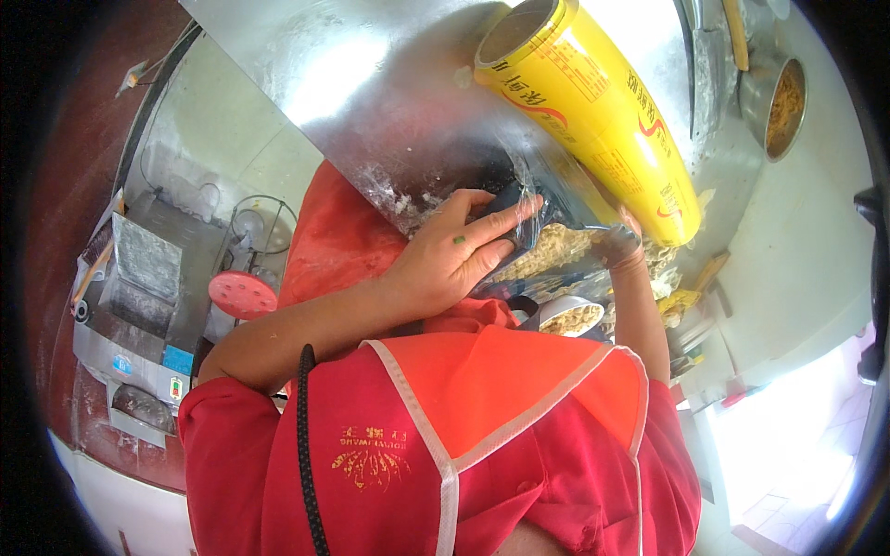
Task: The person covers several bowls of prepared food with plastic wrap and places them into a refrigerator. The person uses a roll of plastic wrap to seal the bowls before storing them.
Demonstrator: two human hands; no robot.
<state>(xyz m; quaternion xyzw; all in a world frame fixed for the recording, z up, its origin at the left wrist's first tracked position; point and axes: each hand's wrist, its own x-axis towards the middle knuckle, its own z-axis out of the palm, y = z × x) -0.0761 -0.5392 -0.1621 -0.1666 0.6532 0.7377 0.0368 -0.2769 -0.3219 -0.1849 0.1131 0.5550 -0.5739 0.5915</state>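
My left hand reaches in from the left with its back up, a small green scrap stuck on it. Its fingers hold bunched clear plastic film over a dark blue, sheet-like item whose kind is unclear. My right hand is curled at the film's other end, its fingers partly hidden. Between the hands lies pale, crumbly food, partly under the film. A big yellow roll of cling film lies just beyond my right hand. Near my chest, a white bowl contains similar pale food.
The steel worktop carries flour-like dust near its edge. Beyond the roll are a broad metal blade, a wooden handle and a metal bowl of orange-brown food. At left stand a red stool and a floury metal machine.
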